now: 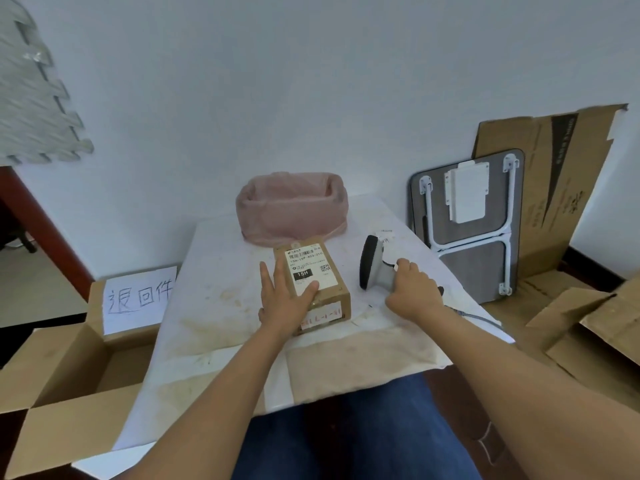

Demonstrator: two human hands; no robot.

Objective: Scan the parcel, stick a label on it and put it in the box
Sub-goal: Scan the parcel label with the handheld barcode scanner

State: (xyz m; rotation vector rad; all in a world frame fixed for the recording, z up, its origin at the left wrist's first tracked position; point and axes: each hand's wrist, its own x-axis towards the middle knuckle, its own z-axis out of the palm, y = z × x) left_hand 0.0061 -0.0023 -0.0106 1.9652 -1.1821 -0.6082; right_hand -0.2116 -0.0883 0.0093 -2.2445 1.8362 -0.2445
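A brown cardboard parcel [329, 271] lies in the middle of the white table [221, 271], a white shipping label with a barcode on its top and a second white label on its near side. My left hand [285, 296] rests on the parcel's left side, thumb across the top, holding it. To the right, my right hand [412, 287] grips the handle of a grey and white barcode scanner [372, 266], whose head points toward the parcel. An open cardboard box [69, 362] stands on the floor at the left, a handwritten paper sign on its far flap.
A pink bag-lined basket [292, 209] sits at the table's back edge. The scanner's cable [481, 317] trails off the right edge. A folded small table [474, 223] and flattened cardboard [554, 188] lean on the wall at right; more open boxes [588, 327] lie on the floor.
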